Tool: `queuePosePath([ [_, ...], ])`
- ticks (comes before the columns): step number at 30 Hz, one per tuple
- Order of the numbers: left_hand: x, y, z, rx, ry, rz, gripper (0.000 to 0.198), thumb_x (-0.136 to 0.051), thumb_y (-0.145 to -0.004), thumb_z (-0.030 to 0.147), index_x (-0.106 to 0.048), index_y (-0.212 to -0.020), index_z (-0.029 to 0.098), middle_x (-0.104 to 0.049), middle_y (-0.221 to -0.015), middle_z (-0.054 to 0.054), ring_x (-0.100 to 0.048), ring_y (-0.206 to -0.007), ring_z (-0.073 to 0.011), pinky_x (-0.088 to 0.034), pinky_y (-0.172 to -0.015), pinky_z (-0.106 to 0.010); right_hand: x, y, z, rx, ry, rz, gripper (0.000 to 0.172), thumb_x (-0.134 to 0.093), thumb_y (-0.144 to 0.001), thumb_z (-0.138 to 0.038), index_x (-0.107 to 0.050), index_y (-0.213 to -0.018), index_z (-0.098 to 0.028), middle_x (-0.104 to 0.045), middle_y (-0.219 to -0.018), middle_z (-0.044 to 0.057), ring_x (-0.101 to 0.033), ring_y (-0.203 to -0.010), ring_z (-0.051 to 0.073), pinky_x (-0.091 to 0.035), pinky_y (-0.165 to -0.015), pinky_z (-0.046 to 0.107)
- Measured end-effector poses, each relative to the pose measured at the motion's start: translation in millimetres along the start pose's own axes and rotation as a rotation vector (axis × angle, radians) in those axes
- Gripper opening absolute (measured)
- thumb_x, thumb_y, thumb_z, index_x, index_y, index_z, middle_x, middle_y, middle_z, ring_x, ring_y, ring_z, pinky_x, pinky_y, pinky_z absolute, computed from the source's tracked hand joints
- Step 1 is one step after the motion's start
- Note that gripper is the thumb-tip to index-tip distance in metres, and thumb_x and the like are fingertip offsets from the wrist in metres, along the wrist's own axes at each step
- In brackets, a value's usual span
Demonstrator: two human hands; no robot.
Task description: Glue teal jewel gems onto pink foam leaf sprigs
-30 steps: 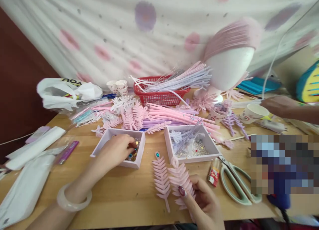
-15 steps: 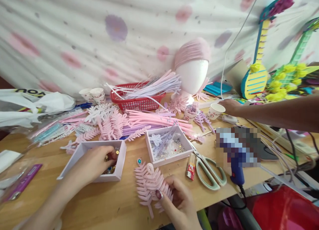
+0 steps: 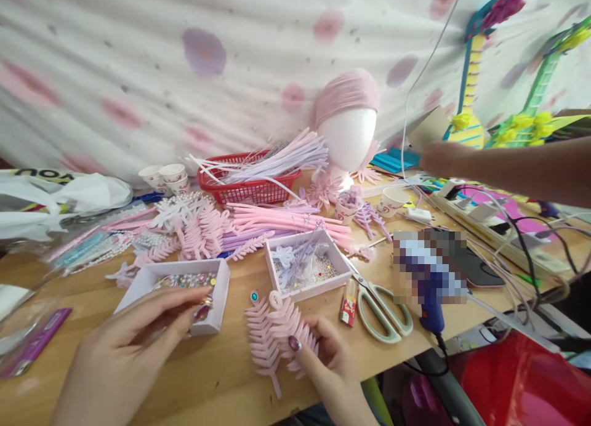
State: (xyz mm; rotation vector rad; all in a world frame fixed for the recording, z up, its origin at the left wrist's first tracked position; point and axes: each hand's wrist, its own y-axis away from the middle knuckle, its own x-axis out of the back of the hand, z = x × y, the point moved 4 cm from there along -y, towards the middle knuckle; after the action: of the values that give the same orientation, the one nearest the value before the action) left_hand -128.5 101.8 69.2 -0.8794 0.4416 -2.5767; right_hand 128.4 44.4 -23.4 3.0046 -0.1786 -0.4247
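Observation:
My left hand is just in front of a white box of beads and gems. Its thumb and fingertips pinch a small shiny gem, gold at the edge and partly hidden. My right hand grips a pink pipe-cleaner leaf with a round curl on top, thumb over its front. Beside that, a second pink fern-like leaf lies on the table, with a blue-green gem at its tip. A second white box stands behind them with beads and wire stems.
Scissors, a lighter and a blue glue gun lie to the right. Behind are pink pipe cleaners, a red basket and a white head form. Another person's arm reaches in from the right over cables.
My left hand has come out of the bead box toward me with a small gem pinched. My right hand stays on the leaf. The other person's hand has moved up from beside the cup.

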Motion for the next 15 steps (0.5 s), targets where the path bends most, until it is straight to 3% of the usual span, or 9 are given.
queuePosePath([
  [2,-12.8,13.4,8.9,0.022,0.093,-0.175,0.012,-0.081,-0.076,0.041,-0.085,-0.082,0.031,-0.084,-0.077,0.005,-0.078,-0.062,-0.0165,-0.063,-0.058,-0.020,1.8,-1.4,-0.8,-0.005,0.007,-0.016,0.040,-0.082,-0.086,-0.059,-0.073,-0.092,-0.020,-0.070,-0.079,0.002,-0.062,-0.071,0.015,-0.051,-0.065,0.024],
  [4,-22.9,24.3,20.3,0.002,0.216,-0.199,0.005,-0.079,-0.079,0.032,-0.083,-0.079,0.031,-0.083,-0.074,0.006,-0.076,-0.058,-0.0140,-0.062,-0.056,-0.016,2.4,-3.6,0.2,0.004,0.008,-0.045,0.040,-0.081,-0.086,-0.059,-0.073,-0.093,-0.020,-0.070,-0.079,0.002,-0.061,-0.069,0.015,-0.051,-0.063,0.023],
  [7,-36.0,40.9,32.6,-0.124,0.282,-0.126,0.016,-0.073,-0.084,0.018,-0.081,-0.082,0.031,-0.082,-0.081,0.007,-0.077,-0.066,-0.0101,-0.062,-0.065,-0.012,2.5,-6.0,3.7,0.035,0.002,-0.075,0.039,-0.081,-0.087,-0.058,-0.074,-0.093,-0.020,-0.069,-0.076,0.001,-0.059,-0.066,0.013,-0.049,-0.060,0.021],
  [10,-45.0,57.6,31.1,-0.191,0.272,-0.060,0.018,-0.073,-0.088,0.013,-0.078,-0.088,0.030,-0.082,-0.085,0.007,-0.077,-0.072,-0.0098,-0.062,-0.071,-0.013,2.7,-5.7,6.6,0.053,0.005,-0.086,0.033,-0.080,-0.090,-0.053,-0.074,-0.093,-0.021,-0.068,-0.075,0.000,-0.059,-0.065,0.012,-0.048,-0.060,0.019],
  [15,-46.1,67.2,33.6,-0.330,0.235,-0.021,0.021,-0.071,-0.091,0.005,-0.075,-0.093,0.026,-0.080,-0.092,0.004,-0.077,-0.081,-0.0101,-0.061,-0.078,-0.015,3.8,-4.2,9.3,0.078,0.022,-0.097,0.028,-0.078,-0.093,-0.049,-0.074,-0.094,-0.021,-0.069,-0.076,0.000,-0.060,-0.065,0.012,-0.047,-0.059,0.019],
])
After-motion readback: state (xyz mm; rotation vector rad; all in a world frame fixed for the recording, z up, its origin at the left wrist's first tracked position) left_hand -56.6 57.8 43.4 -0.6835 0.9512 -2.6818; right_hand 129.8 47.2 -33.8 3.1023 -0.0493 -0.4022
